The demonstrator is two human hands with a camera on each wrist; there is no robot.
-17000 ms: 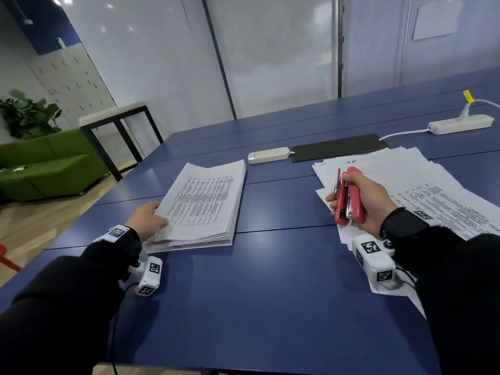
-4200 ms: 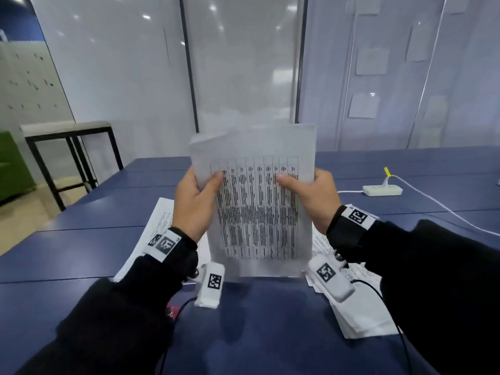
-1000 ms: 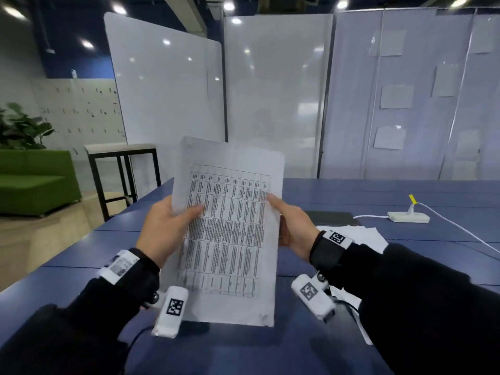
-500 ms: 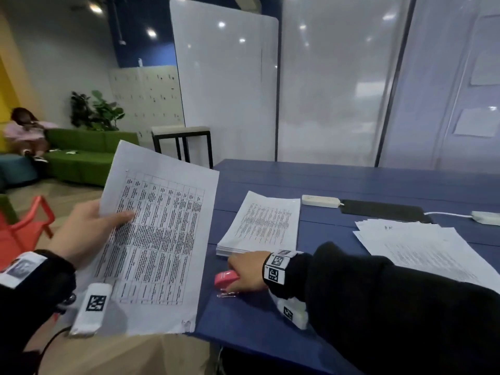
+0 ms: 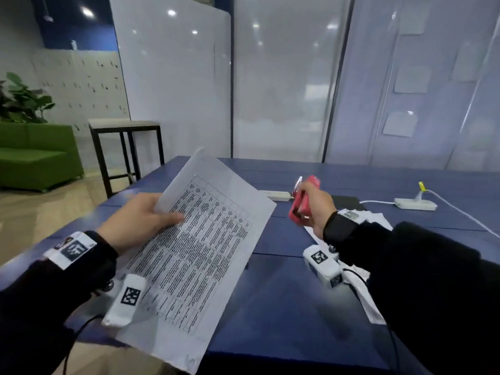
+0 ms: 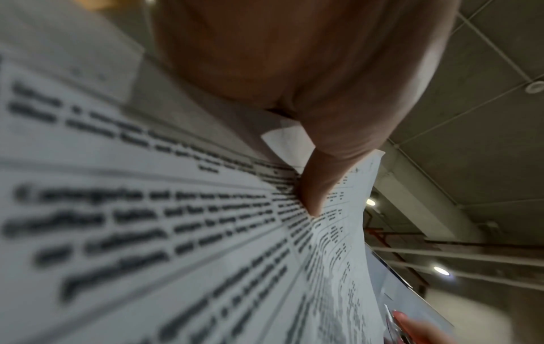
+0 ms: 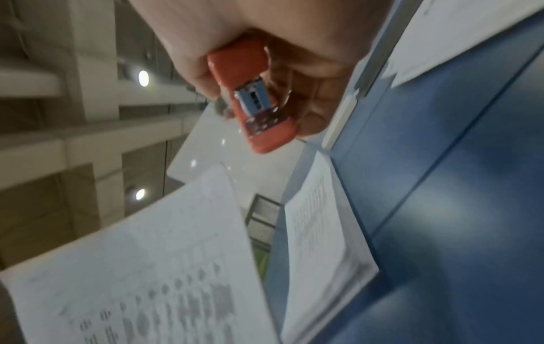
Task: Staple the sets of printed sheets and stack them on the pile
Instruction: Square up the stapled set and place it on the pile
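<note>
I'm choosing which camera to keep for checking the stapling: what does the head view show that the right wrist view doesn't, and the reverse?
Only the head view shows the left hand pinching the set of printed sheets, plus the far power strip. Only the right wrist view shows the stapler's metal mouth and the pile of stapled sheets on the table. Both show the right hand gripping the red stapler and the held sheets.

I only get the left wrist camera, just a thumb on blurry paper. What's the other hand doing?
Observer: The right hand grips a pink stapler above the table.
Operator: Is it touching the paper?
Observer: No. The head view shows a gap between the stapler and the sheets that the left hand pinches.
Operator: Where's the pile?
Observer: The right wrist view shows the pile lying flat on the table.
</note>
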